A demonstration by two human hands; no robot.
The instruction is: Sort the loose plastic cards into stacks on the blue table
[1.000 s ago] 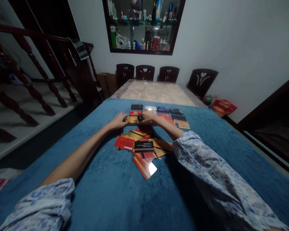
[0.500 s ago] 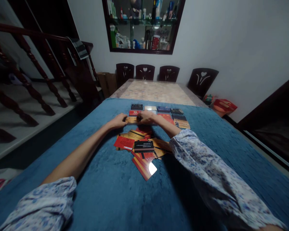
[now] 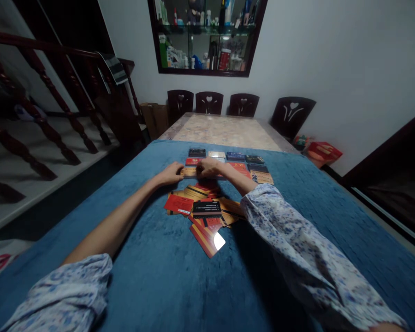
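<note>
A small stack of yellow cards [image 3: 188, 172] lies on the blue cloth between my two hands. My left hand [image 3: 172, 174] is closed with its fingertips against the stack's left end. Over the right end my right hand [image 3: 209, 167] is curled, its fingers gripping that side and partly hidden. Right behind the stack is a red card pile [image 3: 192, 161]. Nearer to me spreads a loose heap of cards, with a black card [image 3: 206, 209] on top, a red card [image 3: 179, 204] at its left and an orange striped card [image 3: 207, 240] in front.
Neat card piles stand in rows behind my hands, among them a black pile [image 3: 197, 152], a blue pile [image 3: 235, 157] and an orange-red pile [image 3: 238, 169]. Blue cloth [image 3: 141, 276] covers the near table. Dark chairs [image 3: 209, 102] line the far end; a wooden railing [image 3: 65, 101] runs at left.
Both hands stay at the yellow stack with hardly any movement. The view has shifted very slightly.
</note>
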